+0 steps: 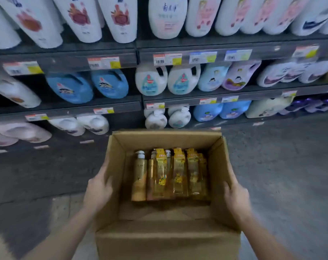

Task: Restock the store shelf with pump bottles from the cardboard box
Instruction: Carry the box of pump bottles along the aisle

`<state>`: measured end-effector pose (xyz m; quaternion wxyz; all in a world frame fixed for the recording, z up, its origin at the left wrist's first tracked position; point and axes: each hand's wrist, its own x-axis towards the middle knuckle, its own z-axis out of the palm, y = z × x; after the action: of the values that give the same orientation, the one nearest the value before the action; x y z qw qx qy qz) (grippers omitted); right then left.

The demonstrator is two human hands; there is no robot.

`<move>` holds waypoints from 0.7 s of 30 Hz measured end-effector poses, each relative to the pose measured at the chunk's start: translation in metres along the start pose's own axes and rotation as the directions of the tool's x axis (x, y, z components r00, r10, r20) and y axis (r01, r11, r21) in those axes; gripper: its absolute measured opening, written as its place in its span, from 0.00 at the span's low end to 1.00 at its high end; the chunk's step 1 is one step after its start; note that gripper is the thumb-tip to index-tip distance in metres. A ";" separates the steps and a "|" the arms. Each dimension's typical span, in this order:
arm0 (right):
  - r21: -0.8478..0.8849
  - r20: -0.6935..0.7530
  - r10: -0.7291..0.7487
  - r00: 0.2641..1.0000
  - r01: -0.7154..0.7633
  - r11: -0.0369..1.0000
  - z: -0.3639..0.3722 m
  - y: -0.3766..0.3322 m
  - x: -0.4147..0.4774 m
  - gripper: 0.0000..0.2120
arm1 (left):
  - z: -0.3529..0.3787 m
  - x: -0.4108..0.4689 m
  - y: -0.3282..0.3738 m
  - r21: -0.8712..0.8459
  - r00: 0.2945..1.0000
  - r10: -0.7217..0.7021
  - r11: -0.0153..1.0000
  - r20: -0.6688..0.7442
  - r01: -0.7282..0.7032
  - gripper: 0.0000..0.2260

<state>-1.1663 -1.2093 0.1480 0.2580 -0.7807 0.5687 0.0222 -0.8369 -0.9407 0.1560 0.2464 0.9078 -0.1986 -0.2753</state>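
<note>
From my head camera I look down into an open cardboard box (167, 243) between my two hands. My left hand (99, 190) lies flat on the outer left wall, fingers straight and close together, pressing on the cardboard. My right hand (234, 197) presses the outer right wall the same way, fingers stretched along it. Golden pump bottles (178, 175) lie side by side in the far half of the box, pumps towards the store shelf (65, 107). The leftmost bottle (138, 179) is opaque gold with a white pump. The shelf rows hold white and blue bottles behind price tags (104, 62). Grey floor (281, 166) lies below.
</note>
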 end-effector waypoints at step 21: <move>-0.035 0.203 0.019 0.979 -0.012 0.999 0.193 0.168 0.238 0.35 | 0.308 0.143 -0.055 0.042 0.981 -0.187 0.981 -0.059 0.189 0.39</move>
<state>-1.1836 -1.3727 -0.1609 0.3014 -0.7742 0.5450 0.1131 -0.8988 -1.0722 -0.1559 0.2029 0.9353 -0.1116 -0.2677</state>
